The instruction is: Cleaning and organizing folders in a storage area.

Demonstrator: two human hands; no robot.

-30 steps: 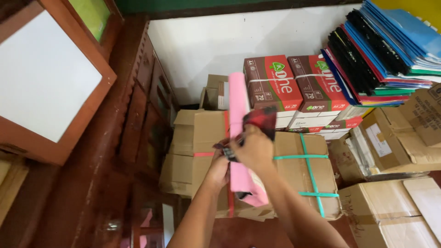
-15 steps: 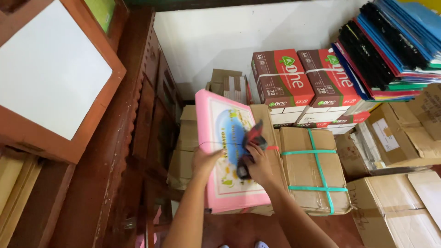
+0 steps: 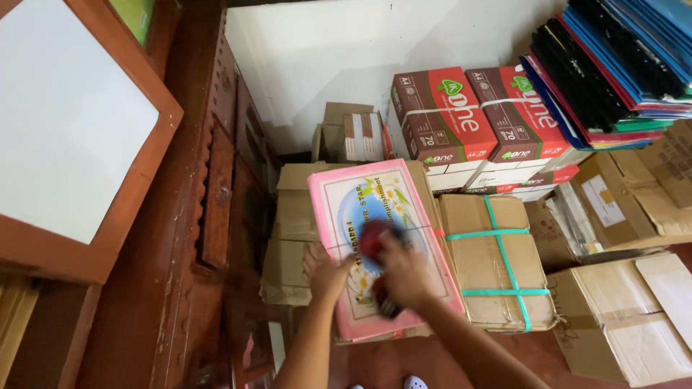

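Note:
A pink packet with a round printed picture lies flat on top of a brown carton. My left hand grips its near left edge. My right hand is over the packet's middle, closed on a red and dark object that is blurred by motion and pressed against the cover. What exactly that object is I cannot tell.
A taped carton with green straps sits right of the packet. Red boxes of paper reams stack behind, with folders at the upper right. More cartons fill the right side. A dark wooden cabinet and a framed board stand left.
The pink packet went from standing on edge to lying flat, face up. My right hand, with the red and dark object, moved across its cover; the left hand shifted to the near edge.

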